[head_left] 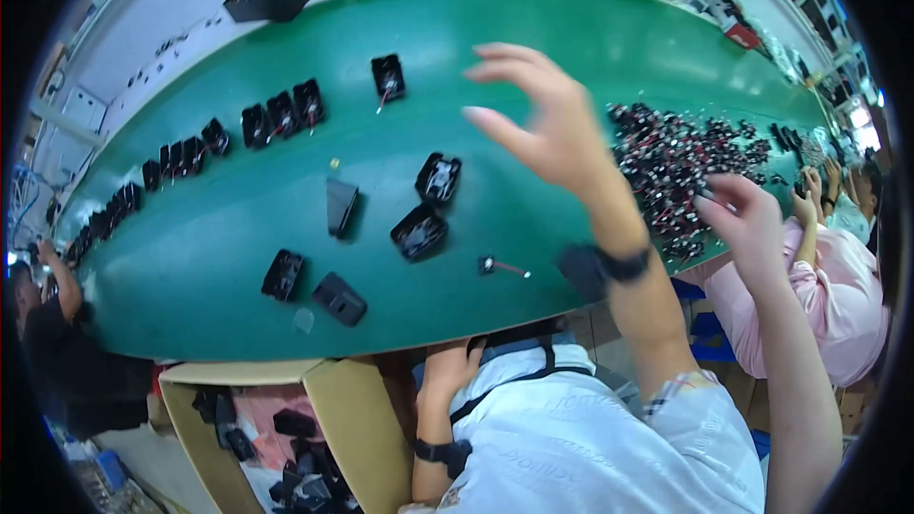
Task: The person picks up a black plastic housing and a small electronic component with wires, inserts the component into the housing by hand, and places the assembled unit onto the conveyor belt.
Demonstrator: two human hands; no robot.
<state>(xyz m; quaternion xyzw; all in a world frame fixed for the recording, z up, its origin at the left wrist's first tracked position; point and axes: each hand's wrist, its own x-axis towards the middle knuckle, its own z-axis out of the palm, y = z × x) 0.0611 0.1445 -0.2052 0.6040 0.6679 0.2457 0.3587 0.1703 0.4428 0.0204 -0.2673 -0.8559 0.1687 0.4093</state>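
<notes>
Small black parts with red leads (pixel 676 162) lie in a loose heap on the right end of the green belt (pixel 533 19), just under the right hand (pixel 747 224). That hand rests at the near edge of the heap with its fingers curled down among the parts. Whether a part is pinched between them cannot be told, as the fingertips are hidden by the hand's own back. The left hand (pixel 547 128) hangs above the belt beside the heap, fingers spread wide and empty, with a black wristband (pixel 624 265) on the forearm.

Handling, as a judgement: each part looks light and rigid in the body, while the thin leads are soft and likely to tangle with neighbouring ones — lifting one part may drag others with it. The body is the place to take hold, between thumb and forefinger, not the lead, which could probably pull loose at its joint.

Further out, one such part with a red lead (pixel 488 266) lies alone near the front edge of the belt. Square black housings (pixel 419 231) sit at mid-belt, well apart from the heap, with a black wedge-shaped piece (pixel 340 205) beside them. More housings stand in a row along the far left side (pixel 281 114).

Below the belt edge sits a person in a white shirt (pixel 571 447), beside an open cardboard box (pixel 357 419) — black items lie in it. Another person in pink (pixel 838 295) works at the far right.
</notes>
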